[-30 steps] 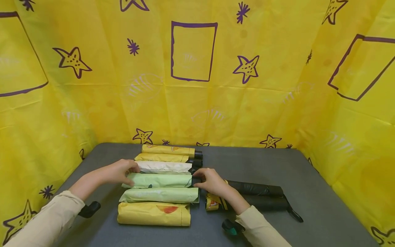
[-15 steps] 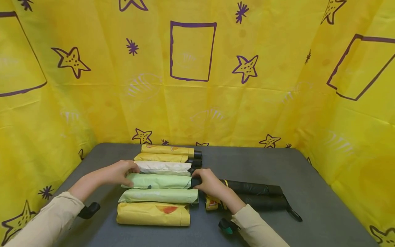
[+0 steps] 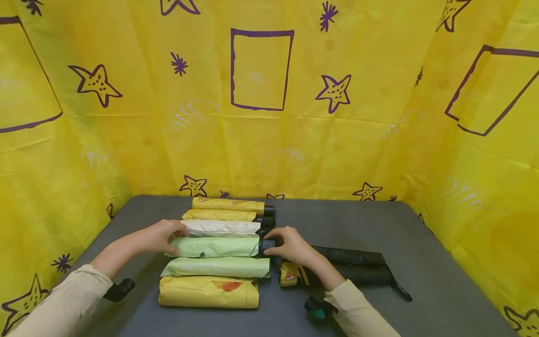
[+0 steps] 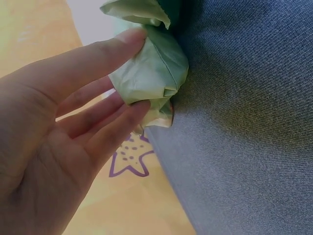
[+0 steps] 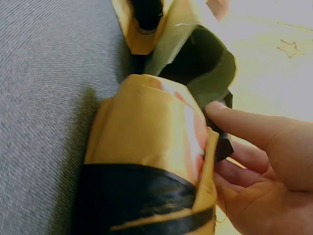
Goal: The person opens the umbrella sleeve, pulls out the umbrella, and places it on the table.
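Between the thumb and fingers of my left hand [image 3: 157, 237] is the left end of a green folded umbrella [image 3: 219, 247]; the left wrist view shows the thumb on one side of the green fabric [image 4: 151, 73] and fingertips on the other. At the opposite end, my right hand [image 3: 292, 245] pinches the black handle [image 3: 267, 245] with thumb and fingers. In the right wrist view that black part [image 5: 224, 147] is partly hidden behind a yellow-and-black roll [image 5: 142, 127]. The green umbrella lies in a row between a white one [image 3: 223, 227] and another green one [image 3: 216, 267].
Two yellow umbrellas [image 3: 227, 204] lie at the row's far end and a thicker yellow one [image 3: 208, 292] at its near end. Black umbrellas [image 3: 358, 276], one with a strap, lie right on the grey table [image 3: 421, 262]. Yellow patterned cloth [image 3: 358, 154] surrounds the table's back and sides.
My right hand has shifted slightly on the black handle, and more of the handle shows. My left hand keeps its place at the green end. The umbrellas have hardly moved.
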Motion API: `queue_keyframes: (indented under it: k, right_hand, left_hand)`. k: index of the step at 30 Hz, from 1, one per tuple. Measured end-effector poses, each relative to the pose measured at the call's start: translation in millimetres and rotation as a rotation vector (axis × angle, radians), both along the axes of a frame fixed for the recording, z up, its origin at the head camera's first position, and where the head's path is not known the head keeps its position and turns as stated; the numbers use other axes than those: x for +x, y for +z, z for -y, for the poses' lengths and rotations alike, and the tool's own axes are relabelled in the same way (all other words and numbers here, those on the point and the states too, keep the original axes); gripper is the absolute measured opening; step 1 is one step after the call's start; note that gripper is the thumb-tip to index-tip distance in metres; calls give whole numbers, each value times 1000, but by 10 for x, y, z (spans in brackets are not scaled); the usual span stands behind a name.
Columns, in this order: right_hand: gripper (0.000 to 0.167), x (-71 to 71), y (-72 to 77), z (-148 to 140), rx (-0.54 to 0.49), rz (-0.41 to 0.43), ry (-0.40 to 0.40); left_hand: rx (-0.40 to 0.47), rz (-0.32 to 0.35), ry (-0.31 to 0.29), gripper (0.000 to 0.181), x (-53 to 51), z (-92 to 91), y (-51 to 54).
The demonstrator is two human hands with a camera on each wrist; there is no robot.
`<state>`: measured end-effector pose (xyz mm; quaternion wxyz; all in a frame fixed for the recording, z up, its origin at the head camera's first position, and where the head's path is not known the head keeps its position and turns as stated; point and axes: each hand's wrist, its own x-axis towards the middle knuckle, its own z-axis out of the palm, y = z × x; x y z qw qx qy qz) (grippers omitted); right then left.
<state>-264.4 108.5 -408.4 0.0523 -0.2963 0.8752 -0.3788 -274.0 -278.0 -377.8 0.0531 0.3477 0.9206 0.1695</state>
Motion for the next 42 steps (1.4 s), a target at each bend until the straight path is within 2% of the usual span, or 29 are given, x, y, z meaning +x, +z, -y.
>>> queue_keyframes:
  k: [6, 14, 27, 34, 42]
  right_hand:
    - [33, 9, 52, -87, -29, 37, -29]
    - [34, 44, 91, -154, -47, 42, -81]
    - [33, 92, 211, -351, -93, 49, -87]
    - [33, 107, 233, -419, -176, 118, -104]
    - [33, 110, 222, -515, -214, 160, -177]
  left_hand:
    - [1, 7, -3, 41, -8, 20, -24]
    - [-3, 27, 16, 41, 7, 20, -16]
    - [2, 14, 4, 38, 15, 48, -38]
    - [11, 4, 1, 35, 33, 38, -50]
    - [27, 2, -9, 32, 44, 19, -57]
